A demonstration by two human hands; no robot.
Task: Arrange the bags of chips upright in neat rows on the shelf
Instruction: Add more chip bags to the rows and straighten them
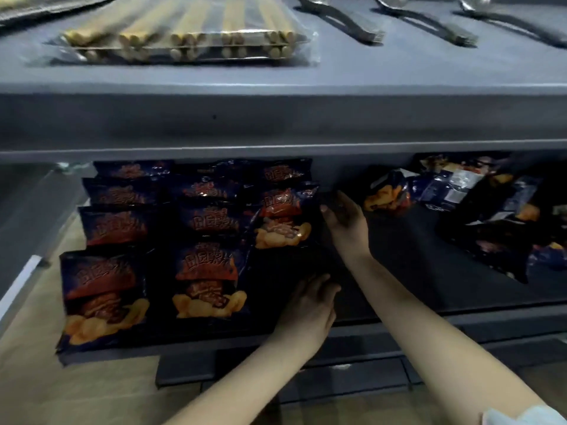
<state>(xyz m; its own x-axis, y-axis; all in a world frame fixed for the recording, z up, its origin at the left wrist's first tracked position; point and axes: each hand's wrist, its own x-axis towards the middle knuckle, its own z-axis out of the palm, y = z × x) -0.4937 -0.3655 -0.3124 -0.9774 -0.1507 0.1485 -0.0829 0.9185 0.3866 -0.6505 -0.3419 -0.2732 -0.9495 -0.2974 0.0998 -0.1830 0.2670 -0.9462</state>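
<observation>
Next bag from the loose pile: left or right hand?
Right, probably. The right hand is deeper in the shelf, nearest the loose pile of bags on that side. The left hand rests near the front edge, beside the arranged rows, farther away.

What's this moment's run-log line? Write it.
chip rows: three upright | loose bags: heaped right | left hand: open on shelf | right hand: beside rows

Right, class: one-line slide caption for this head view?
Left hand and right hand reach into the shelf between neat chip rows and a loose pile.
</observation>
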